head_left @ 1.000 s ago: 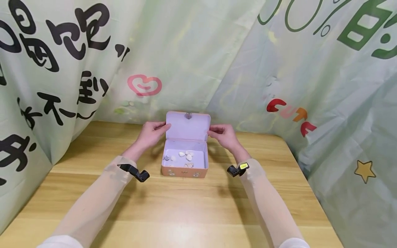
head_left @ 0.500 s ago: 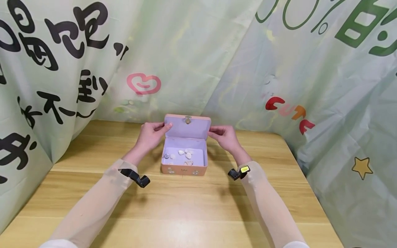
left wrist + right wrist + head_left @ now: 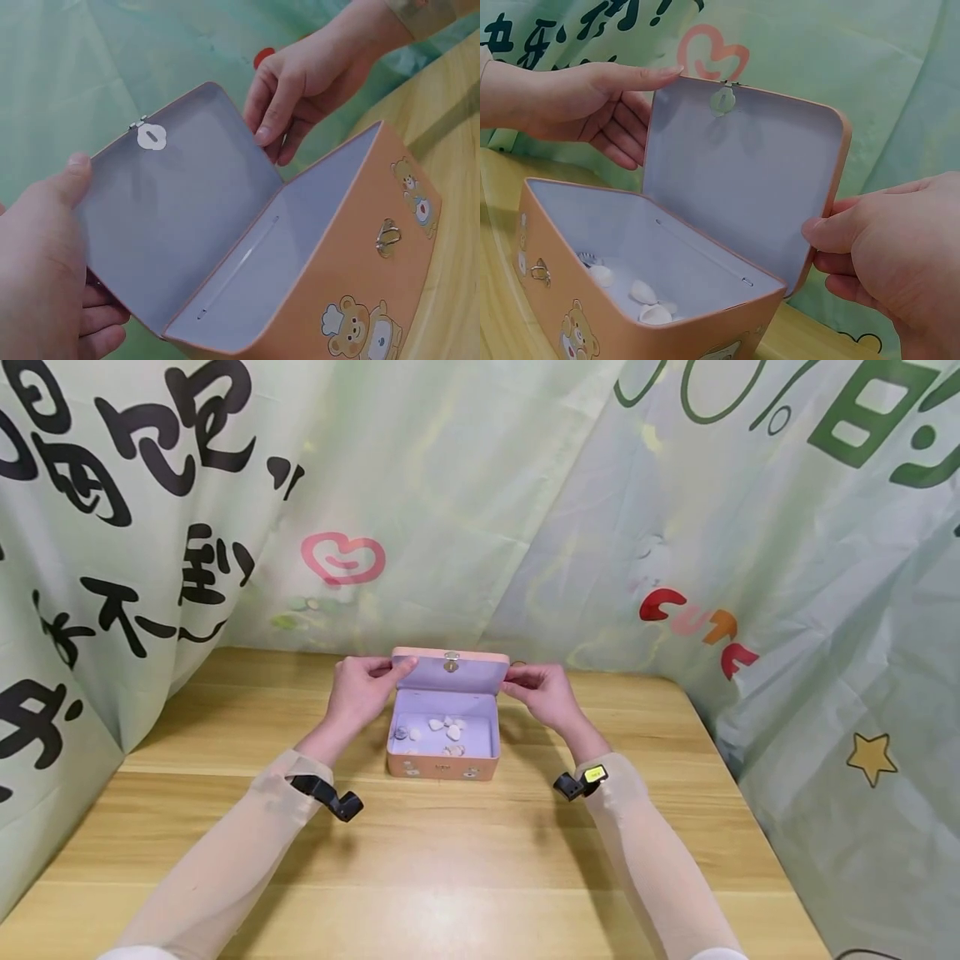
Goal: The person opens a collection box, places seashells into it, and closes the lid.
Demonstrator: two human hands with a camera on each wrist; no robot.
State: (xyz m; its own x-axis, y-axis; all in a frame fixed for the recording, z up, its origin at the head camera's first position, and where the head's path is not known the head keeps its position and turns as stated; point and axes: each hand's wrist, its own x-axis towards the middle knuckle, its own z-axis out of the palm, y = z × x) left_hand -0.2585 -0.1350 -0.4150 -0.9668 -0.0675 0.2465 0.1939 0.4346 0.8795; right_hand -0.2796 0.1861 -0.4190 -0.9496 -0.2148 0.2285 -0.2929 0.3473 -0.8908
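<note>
An orange tin box (image 3: 442, 766) with a lilac inside and bear pictures stands on the table, its hinged lid (image 3: 450, 672) raised and tilted. My left hand (image 3: 362, 693) pinches the lid's left edge, with the thumb in front and the other fingers behind. At the opposite edge, my right hand (image 3: 546, 696) pinches the lid between thumb and fingers. A metal clasp (image 3: 723, 99) hangs from the lid's rim. Inside the box lie several white shells (image 3: 640, 291) and a grey ridged shell (image 3: 401, 732).
The wooden table (image 3: 450, 860) extends around the box. A pale green curtain (image 3: 435, 485) with printed lettering hangs close behind the box and along both sides. A thin dark cable (image 3: 866, 952) shows at the lower right.
The lid has swung forward and down from nearly upright, with both hands staying at its edges. The box and the shells in it stay in place; the head view shifts slightly.
</note>
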